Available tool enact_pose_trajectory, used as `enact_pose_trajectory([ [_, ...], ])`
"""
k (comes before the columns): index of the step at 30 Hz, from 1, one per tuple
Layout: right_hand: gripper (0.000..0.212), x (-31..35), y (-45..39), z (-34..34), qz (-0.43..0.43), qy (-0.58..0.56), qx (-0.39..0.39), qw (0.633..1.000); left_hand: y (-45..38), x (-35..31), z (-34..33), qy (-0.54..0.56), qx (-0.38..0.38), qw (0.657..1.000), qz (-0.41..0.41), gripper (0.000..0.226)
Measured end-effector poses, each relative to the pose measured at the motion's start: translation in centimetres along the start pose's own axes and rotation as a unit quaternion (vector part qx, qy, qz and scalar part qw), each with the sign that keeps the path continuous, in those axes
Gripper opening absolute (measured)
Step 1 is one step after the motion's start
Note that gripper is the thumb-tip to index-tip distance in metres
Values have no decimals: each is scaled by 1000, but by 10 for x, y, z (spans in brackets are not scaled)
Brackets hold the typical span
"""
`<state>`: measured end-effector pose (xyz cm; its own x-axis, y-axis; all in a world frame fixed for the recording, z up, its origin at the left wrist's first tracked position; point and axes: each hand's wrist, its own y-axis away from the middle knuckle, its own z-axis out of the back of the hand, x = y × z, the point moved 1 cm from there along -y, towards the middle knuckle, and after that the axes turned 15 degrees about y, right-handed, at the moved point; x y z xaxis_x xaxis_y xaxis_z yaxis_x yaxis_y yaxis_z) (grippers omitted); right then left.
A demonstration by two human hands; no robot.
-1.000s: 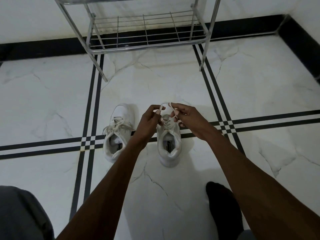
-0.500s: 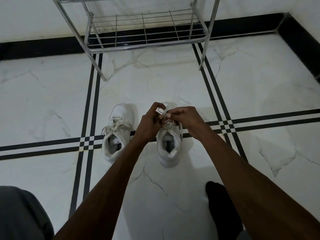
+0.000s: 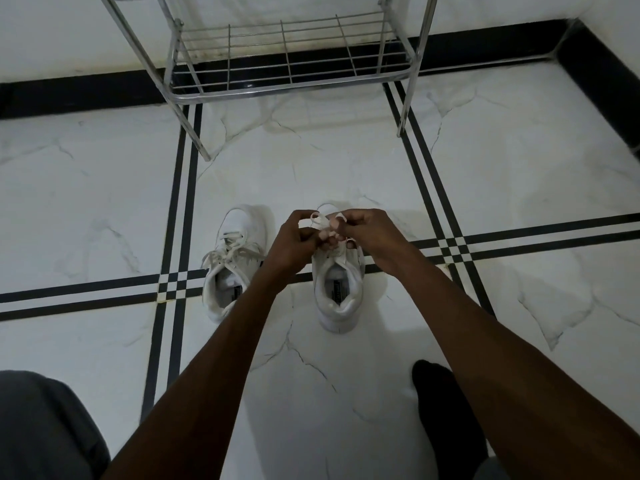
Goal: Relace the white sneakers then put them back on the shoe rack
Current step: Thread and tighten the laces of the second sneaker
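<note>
Two white sneakers stand side by side on the marble floor, toes pointing away from me. The left sneaker (image 3: 232, 261) has its laces tied in a loose bow. Over the right sneaker (image 3: 338, 292) both my hands meet: my left hand (image 3: 292, 242) and my right hand (image 3: 369, 233) each pinch a part of its white lace (image 3: 317, 220), which loops between the fingertips above the tongue. My hands hide the front half of that shoe.
A metal wire shoe rack (image 3: 287, 60) stands against the wall straight ahead, its lowest shelf bare. My black-socked foot (image 3: 445, 410) rests on the floor at the lower right, and my grey-clad knee (image 3: 41, 427) is at the lower left.
My hands came together over the right sneaker, then lifted slightly, drawing a loop of lace up between the fingertips. The sneakers have not moved.
</note>
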<state>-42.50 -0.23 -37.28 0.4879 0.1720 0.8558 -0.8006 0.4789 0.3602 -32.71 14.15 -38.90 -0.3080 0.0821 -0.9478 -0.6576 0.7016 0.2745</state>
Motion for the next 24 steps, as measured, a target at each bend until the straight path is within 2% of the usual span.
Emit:
enact_pose_trajectory([
  [3,17,3,0,10,56,112,29,992,-3,2,6,1,-17,999,29,39],
  [5,14,8,-2,15,78,218,30,972,-4,3,5,-12,-21,999,23,37],
  [7,16,14,-5,17,118,307,11,944,-4,1,3,-22,-29,999,14,33],
  [9,16,15,-7,14,146,346,-28,926,-2,-1,2,-13,-31,999,11,32],
  [14,13,2,-7,1,149,331,-121,924,-1,-1,4,-16,-9,1000,-4,31],
  [17,9,0,-7,-3,147,270,-147,940,-5,1,4,-44,14,999,-20,40],
  [22,10,3,-6,4,102,206,-131,964,-6,-6,0,-34,27,999,0,43],
  [24,15,1,-5,10,84,194,-117,970,-6,-8,3,-84,9,996,-15,35],
])
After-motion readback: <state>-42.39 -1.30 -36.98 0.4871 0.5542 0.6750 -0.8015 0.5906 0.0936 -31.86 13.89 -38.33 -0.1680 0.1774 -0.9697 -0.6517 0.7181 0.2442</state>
